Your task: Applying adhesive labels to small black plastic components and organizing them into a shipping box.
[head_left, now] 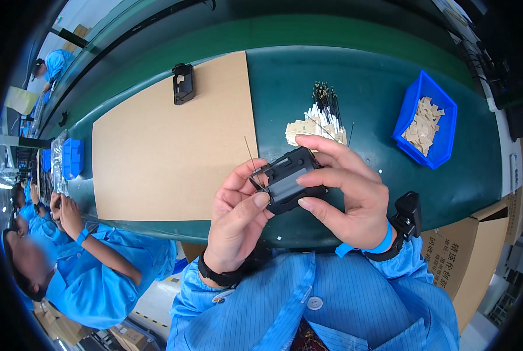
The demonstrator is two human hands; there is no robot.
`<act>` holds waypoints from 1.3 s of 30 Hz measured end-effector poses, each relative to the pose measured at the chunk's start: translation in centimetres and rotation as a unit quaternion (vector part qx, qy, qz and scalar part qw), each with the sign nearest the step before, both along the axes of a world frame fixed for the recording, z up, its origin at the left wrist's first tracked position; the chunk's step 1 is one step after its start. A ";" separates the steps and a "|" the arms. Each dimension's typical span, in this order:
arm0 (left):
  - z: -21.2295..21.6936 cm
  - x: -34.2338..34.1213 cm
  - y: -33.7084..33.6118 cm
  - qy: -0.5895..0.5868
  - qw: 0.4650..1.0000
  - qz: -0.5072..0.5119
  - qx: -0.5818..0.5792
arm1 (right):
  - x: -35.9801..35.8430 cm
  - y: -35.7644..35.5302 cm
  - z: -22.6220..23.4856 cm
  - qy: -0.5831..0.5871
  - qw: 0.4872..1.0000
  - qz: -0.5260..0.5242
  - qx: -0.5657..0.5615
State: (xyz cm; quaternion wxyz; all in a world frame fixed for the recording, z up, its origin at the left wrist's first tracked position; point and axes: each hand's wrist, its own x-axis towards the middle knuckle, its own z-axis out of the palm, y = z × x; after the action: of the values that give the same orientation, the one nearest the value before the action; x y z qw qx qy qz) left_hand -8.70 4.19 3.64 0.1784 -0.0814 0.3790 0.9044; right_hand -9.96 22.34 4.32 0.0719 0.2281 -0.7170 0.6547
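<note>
Between my two hands, above the table's near edge, is a black plastic housing (pixel 287 180) with a grey panel on its upper face. My left hand (pixel 236 207) grips its left end, thumb and fingers pinched by a thin dark wire (pixel 249 153) that sticks up there. Around the right end, the fingers and thumb of my right hand (pixel 355 196) are closed on the housing. Beyond the hands lies a bundle of antenna-like cables (pixel 327 104) with black upper ends and white lower parts, beside tan adhesive pieces (pixel 299 130).
A similar black housing (pixel 183 88) stands on a large cardboard sheet (pixel 168 158) at the left. At the right, a blue bin (pixel 445 146) holds tan pieces (pixel 425 126). A cardboard box (pixel 472 257) stands below the table's right side. At left, a co-worker in blue (pixel 106 275) sits close by.
</note>
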 end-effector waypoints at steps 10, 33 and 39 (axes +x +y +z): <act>0.3 0.1 0.2 -0.005 0.998 -0.004 -0.058 | 0.3 -0.5 -0.1 0.018 1.000 -0.021 0.011; 0.2 -0.1 1.0 -0.019 0.995 0.058 -0.078 | -0.1 -0.4 -0.2 -0.012 1.000 -0.004 -0.011; 0.7 0.3 1.0 0.023 0.999 0.025 -0.034 | -0.8 0.2 -0.8 -0.082 0.995 0.000 -0.052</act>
State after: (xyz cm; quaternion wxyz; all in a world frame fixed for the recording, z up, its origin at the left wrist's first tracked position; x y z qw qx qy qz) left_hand -8.42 5.21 4.31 0.1442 -0.0757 0.4117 0.8967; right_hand -10.71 22.58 3.51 0.0246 0.1703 -0.6854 0.7075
